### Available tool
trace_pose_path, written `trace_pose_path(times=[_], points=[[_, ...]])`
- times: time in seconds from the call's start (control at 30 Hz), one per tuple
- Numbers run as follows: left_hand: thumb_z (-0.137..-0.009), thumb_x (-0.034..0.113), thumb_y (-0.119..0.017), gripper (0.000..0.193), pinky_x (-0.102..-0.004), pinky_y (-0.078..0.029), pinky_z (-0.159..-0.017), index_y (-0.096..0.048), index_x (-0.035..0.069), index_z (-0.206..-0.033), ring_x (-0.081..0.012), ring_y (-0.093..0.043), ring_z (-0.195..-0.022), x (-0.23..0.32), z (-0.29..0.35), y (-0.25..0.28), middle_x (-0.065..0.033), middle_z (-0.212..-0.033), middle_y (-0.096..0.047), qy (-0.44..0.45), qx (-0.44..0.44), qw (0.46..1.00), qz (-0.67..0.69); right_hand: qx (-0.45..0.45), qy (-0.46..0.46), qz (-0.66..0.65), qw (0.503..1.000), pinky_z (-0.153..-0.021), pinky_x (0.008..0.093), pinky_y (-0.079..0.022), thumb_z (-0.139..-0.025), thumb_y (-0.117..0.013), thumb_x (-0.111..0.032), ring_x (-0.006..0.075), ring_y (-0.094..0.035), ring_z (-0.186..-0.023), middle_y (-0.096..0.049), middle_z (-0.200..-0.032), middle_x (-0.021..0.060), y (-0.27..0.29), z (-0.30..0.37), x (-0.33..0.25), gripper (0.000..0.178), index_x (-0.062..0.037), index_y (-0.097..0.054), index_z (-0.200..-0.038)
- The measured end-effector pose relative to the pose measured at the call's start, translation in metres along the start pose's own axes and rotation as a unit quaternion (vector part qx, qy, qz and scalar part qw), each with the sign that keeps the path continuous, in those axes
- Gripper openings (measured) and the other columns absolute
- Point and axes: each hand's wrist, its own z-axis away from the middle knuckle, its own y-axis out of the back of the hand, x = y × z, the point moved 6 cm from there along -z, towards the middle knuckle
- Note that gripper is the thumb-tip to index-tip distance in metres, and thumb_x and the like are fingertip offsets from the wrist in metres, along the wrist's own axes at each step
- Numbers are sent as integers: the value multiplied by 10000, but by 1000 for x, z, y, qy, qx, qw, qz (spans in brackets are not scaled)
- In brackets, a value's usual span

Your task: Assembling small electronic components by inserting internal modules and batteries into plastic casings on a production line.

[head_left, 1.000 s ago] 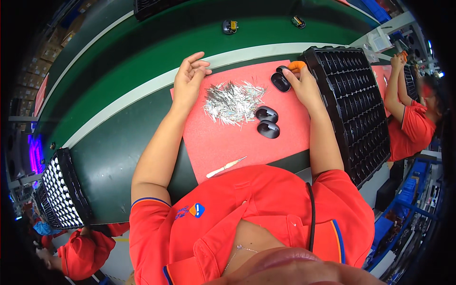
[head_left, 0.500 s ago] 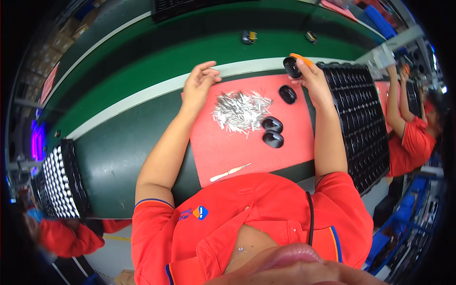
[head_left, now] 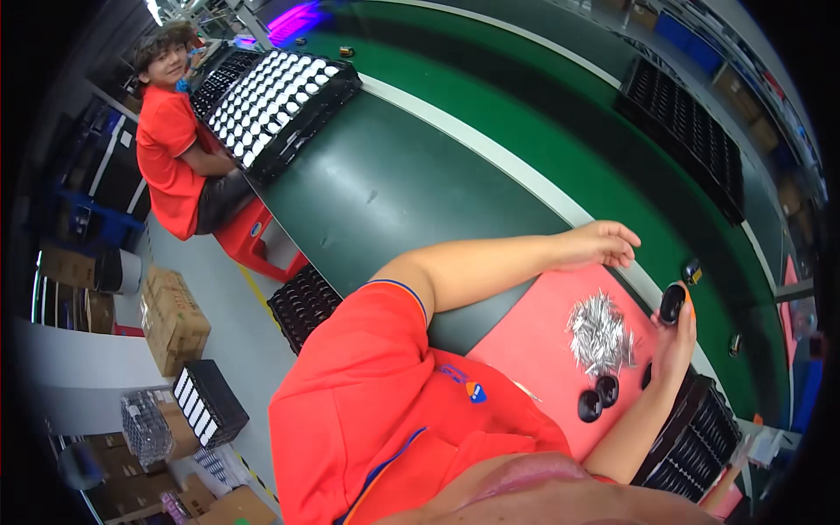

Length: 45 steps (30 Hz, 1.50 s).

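My right hand holds a small black oval part above the red mat. My left hand rests at the mat's far edge with fingers loosely curled and nothing in it. A heap of small silver metal pieces lies on the mat between my hands. Two more black oval parts sit on the mat near my right forearm, and a third peeks out beside my wrist. A black compartment tray stands at my right.
A green conveyor belt runs along the dark green table. A seated person in red is at the far end by a black tray of white parts. Another black tray lies across the belt. Cardboard boxes and crates stand on the floor.
The view has swung sharply to my left, so the table now runs diagonally. My right hand still holds a black oval part; my left hand stays at the mat's edge.
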Motion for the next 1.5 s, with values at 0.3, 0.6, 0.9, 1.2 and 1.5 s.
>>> trace_pose_path(times=[0.3, 0.6, 0.9, 1.2, 1.5], points=[[-939, 127, -546, 196, -289, -483, -861, -575, 67, -1124, -145, -613, -924, -1, -9, 6, -69, -993, -641, 25, -19, 999, 44, 42, -15, 21, 999, -652, 242, -490, -971, -519, -349, 121, -562, -705, -573, -913, 45, -8, -3, 15, 425, 2, -526, -1210], [-928, 121, -554, 201, -294, -488, -839, -554, 53, -1117, -154, -614, -912, 1, -6, 10, -81, -986, -643, 18, -17, 999, 44, 15, -14, 18, 1000, -655, 253, -493, -969, -523, -347, 116, -566, -710, -566, -886, 43, -19, -3, 16, 416, 3, -523, -1194], [-940, 128, -549, 194, -273, -487, -851, -580, 67, -1121, -139, -618, -916, -1, -7, 7, -72, -993, -650, 27, -28, 998, 48, 36, -26, 14, 999, -676, 249, -493, -965, -531, -356, 114, -565, -719, -579, -897, 45, -9, -5, 20, 440, 5, -526, -1216], [-934, 115, -543, 168, -288, -491, -839, -572, 60, -1090, -152, -616, -896, 3, -6, 7, -73, -965, -643, 40, -16, 998, 45, 38, -33, 3, 999, -733, 260, -476, -967, -529, -346, 107, -554, -793, -592, -987, 34, -11, -9, 29, 442, 6, -529, -1235], [-939, 120, -546, 192, -286, -491, -855, -578, 62, -1120, -150, -618, -913, 1, -7, 8, -79, -995, -644, 39, -15, 998, 48, 24, -54, 12, 998, -738, 257, -477, -967, -527, -350, 92, -547, -833, -586, -1034, 28, -6, -12, 35, 443, -5, -525, -1246]])
